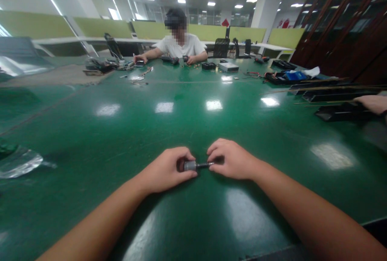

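A short grey metal cylinder with a thin dark shaft [190, 166] lies level, low over the green tabletop. I cannot make out its exact kind. My left hand [172, 170] is curled around the cylinder, thumb in front and fingers behind. From the right, the fingertips and thumb of my right hand [231, 159] are closed on the end of the shaft. The hands are a short gap apart, with the bare shaft showing between them. My palms hide both ends of the part.
Across the green table [181, 128] a person in a white shirt [193, 45] handles small parts. Black channel-shaped pieces [335, 111] lie at the right, touched by another person's hand [373, 103]. A clear plastic item [22, 162] rests at the left.
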{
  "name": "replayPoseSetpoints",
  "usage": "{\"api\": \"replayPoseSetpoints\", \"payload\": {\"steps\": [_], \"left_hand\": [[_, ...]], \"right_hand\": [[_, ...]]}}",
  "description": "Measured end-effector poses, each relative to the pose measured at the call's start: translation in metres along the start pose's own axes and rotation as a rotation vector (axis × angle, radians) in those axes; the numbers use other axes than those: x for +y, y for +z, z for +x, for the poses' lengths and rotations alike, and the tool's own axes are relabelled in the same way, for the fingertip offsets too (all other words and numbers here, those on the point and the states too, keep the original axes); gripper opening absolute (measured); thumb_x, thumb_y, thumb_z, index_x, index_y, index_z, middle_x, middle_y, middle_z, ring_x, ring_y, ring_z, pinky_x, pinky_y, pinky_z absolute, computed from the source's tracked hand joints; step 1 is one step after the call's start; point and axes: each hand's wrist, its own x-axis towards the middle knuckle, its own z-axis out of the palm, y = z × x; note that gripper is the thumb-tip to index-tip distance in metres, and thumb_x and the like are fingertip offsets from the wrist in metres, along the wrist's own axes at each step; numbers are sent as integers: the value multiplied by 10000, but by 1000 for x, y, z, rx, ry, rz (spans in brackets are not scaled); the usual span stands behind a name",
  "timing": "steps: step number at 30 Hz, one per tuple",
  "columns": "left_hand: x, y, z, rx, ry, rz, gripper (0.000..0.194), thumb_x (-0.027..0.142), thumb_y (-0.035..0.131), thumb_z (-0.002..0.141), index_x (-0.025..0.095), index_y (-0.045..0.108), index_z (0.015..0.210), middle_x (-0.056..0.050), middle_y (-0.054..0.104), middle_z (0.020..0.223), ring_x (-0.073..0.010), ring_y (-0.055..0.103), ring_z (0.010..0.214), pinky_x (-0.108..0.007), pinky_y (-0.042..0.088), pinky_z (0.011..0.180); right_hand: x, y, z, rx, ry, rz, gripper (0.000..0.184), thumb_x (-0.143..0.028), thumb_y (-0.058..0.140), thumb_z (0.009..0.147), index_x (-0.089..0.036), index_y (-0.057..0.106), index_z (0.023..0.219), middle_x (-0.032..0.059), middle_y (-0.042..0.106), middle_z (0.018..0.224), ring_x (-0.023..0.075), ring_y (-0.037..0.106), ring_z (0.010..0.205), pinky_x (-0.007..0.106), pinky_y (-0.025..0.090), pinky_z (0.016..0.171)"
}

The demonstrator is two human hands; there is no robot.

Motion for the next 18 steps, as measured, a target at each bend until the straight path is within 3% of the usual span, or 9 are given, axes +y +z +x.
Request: {"api": "replayPoseSetpoints", "payload": {"steps": [18], "left_hand": [[3,-2,0,-1,19,31,242,370,726,818,165,686,940,-10,623,786,-151,569,663,-248,419,620]], "right_hand": [[4,-8,-1,-21,19,-21,108,-197,778,766,-203,805,870,50,752,1027,209,656,981,355,515,914]]}}
